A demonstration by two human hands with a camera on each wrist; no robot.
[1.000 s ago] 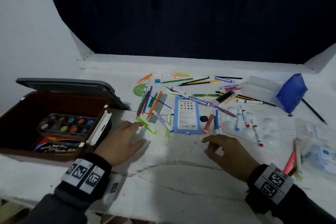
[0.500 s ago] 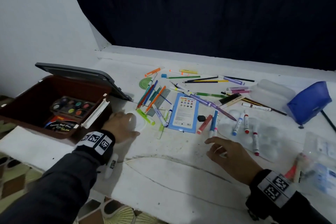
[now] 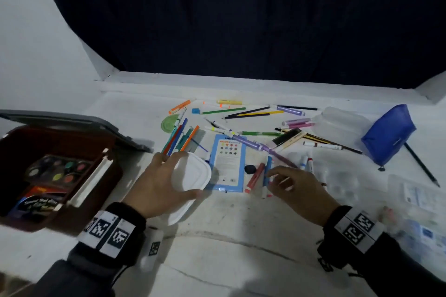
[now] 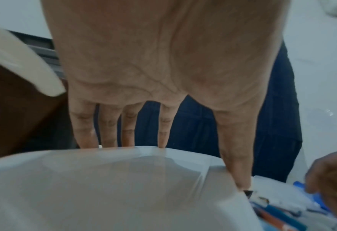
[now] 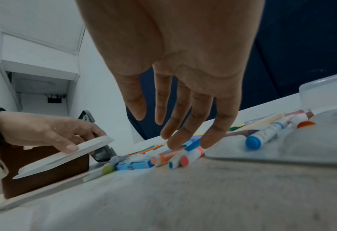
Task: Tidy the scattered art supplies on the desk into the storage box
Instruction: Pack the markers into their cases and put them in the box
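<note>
Left hand (image 3: 154,183) around tilted lid (image 3: 190,176)

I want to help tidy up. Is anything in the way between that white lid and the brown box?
Nothing visible blocks it. The left hand holds the white lid tilted above the desk, right beside the brown box. The box stands open, its grey cover swung back. A paint set lies inside.

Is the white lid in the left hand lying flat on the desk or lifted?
Lifted and tilted: the left hand grips the white lid clear of the desk.
</note>
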